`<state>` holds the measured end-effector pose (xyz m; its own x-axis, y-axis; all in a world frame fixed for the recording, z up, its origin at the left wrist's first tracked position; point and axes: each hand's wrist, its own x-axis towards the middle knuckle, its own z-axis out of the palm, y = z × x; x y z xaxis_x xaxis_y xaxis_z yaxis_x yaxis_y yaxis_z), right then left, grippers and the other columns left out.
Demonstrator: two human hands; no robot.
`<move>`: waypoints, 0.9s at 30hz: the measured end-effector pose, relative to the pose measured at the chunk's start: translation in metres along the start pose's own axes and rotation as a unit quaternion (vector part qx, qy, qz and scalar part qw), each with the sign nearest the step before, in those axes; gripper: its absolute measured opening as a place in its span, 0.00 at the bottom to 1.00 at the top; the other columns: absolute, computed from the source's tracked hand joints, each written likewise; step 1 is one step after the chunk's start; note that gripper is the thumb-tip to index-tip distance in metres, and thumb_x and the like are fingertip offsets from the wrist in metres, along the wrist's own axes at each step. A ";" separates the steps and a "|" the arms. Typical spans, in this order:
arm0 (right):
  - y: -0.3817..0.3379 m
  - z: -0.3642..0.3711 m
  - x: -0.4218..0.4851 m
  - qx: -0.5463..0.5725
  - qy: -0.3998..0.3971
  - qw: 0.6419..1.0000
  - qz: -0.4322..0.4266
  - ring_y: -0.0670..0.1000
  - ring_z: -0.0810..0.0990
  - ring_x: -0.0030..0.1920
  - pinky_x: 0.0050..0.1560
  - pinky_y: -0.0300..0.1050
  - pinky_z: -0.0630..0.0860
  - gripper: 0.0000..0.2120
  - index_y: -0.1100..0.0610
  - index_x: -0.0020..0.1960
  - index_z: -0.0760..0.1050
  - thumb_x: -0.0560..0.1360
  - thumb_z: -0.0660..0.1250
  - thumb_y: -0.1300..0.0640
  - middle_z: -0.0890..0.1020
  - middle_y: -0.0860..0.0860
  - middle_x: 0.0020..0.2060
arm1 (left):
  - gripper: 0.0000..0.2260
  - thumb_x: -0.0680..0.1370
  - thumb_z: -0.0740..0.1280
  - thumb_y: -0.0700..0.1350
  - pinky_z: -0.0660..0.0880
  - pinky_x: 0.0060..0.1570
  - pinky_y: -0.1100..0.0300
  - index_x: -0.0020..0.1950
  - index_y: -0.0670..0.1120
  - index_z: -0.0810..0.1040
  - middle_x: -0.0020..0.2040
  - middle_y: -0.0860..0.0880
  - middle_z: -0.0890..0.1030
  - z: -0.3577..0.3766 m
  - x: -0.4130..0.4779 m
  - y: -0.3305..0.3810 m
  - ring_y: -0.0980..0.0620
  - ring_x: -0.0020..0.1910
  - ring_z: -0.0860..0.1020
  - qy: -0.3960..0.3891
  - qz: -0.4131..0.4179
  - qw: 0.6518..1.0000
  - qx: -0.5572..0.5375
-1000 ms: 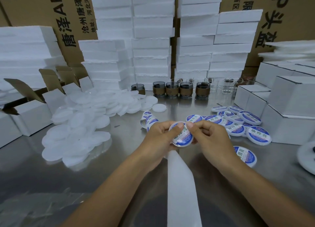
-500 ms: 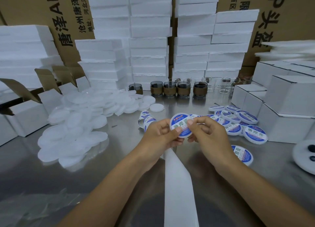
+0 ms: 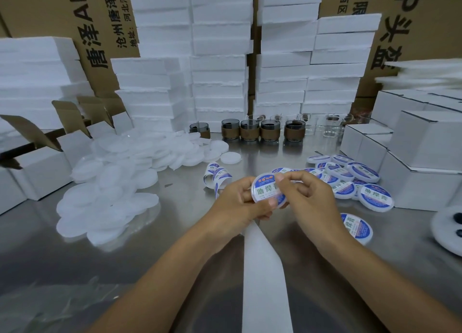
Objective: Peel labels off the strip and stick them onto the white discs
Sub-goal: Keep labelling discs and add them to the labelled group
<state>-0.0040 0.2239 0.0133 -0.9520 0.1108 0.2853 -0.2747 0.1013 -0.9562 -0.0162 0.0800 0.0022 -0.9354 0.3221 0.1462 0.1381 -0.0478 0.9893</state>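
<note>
Steel table [image 3: 175,232], five sleeved cups [image 3: 270,132]; left hand [image 3: 237,205], right hand [image 3: 307,197] pinch one disc [image 3: 265,190].

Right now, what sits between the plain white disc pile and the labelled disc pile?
Head view: curled label strip, then left hand and right hand holding one labelled disc.

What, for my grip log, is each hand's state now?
Left hand: grips the round white blue-labelled disc.
Right hand: pinches the same disc's edge.
</note>
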 end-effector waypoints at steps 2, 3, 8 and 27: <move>0.000 -0.001 0.001 -0.001 0.002 1.000 0.002 0.40 0.81 0.34 0.32 0.30 0.75 0.02 0.51 0.42 0.78 0.73 0.68 0.56 0.83 0.43 0.31 | 0.15 0.73 0.71 0.39 0.76 0.41 0.63 0.60 0.42 0.76 0.44 0.48 0.84 0.001 -0.001 0.000 0.56 0.37 0.79 -0.011 -0.004 1.000 0.007; 0.001 -0.002 0.002 0.000 0.004 1.000 0.002 0.40 0.81 0.33 0.32 0.30 0.75 0.03 0.52 0.41 0.78 0.73 0.68 0.57 0.83 0.45 0.31 | 0.15 0.74 0.70 0.39 0.76 0.41 0.62 0.60 0.42 0.76 0.44 0.48 0.84 0.001 -0.001 0.000 0.56 0.36 0.79 -0.010 -0.004 1.000 0.006; -0.001 -0.003 0.004 0.040 0.023 0.999 -0.002 0.42 0.81 0.31 0.33 0.31 0.76 0.03 0.53 0.41 0.77 0.74 0.68 0.57 0.83 0.47 0.29 | 0.07 0.76 0.67 0.43 0.79 0.41 0.64 0.52 0.43 0.79 0.38 0.48 0.84 -0.001 0.001 0.002 0.55 0.34 0.79 0.032 -0.002 0.999 -0.031; 0.003 0.000 0.003 0.006 -0.042 0.998 -0.038 0.42 0.80 0.31 0.33 0.28 0.73 0.04 0.49 0.48 0.74 0.75 0.66 0.57 0.84 0.46 0.31 | 0.07 0.77 0.66 0.42 0.79 0.39 0.63 0.53 0.42 0.79 0.39 0.47 0.84 -0.004 0.002 0.005 0.55 0.35 0.81 0.098 0.011 0.993 -0.060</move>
<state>-0.0073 0.2250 0.0109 -0.9360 0.0200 0.3514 -0.3481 0.0954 -0.9326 -0.0188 0.0772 0.0077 -0.9796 0.1306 0.1525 0.1296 -0.1691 0.9770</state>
